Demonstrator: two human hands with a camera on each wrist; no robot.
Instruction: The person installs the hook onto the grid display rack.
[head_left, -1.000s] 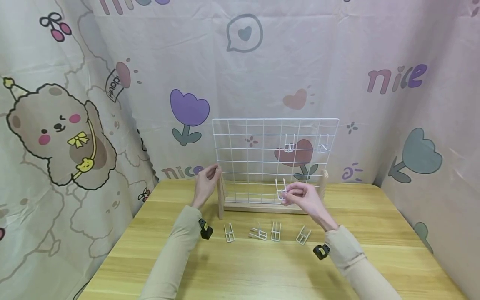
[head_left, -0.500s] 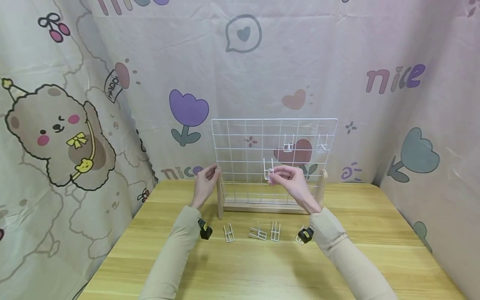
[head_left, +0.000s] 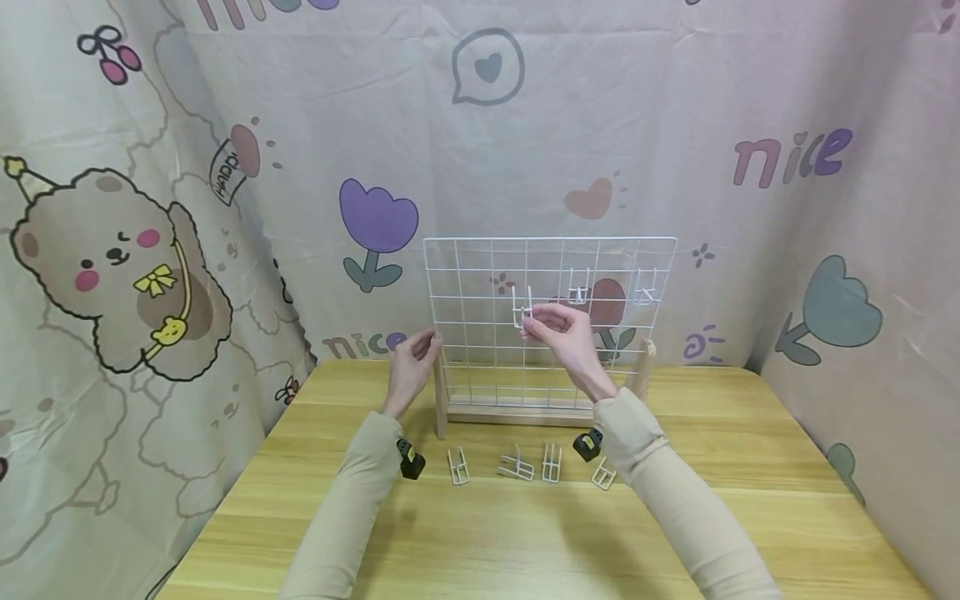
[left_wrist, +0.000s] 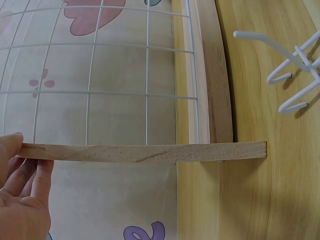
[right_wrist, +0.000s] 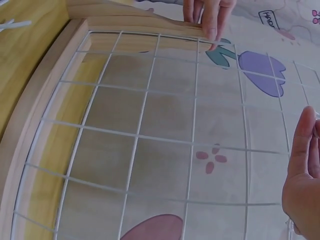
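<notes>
1. The right hand (head_left: 566, 333) has its grip closed on a white wire hook (head_left: 522, 310), pinched between thumb and fingers.
2. That hook is held upright, its two prongs pointing up, in front of the upper middle of the white wire grid (head_left: 551, 238); whether it touches the wires, I cannot tell.
3. The left hand (head_left: 411, 367) grips the upper end of the stand's left post (head_left: 441, 400), thumb on one side and fingers on the other.
4. The grid stands upright in the wooden stand, whose base bar (head_left: 525, 414) runs along its bottom edge.
5. Two hung hooks (head_left: 578, 294) are on the grid's upper right part, side by side and apart.
6. Four loose hooks (head_left: 552, 463) lie on the worktop (head_left: 480, 542) before the stand; the right sleeve (head_left: 675, 500) partly covers the rightmost.
7. Behind everything hangs a printed curtain (head_left: 480, 150).
</notes>
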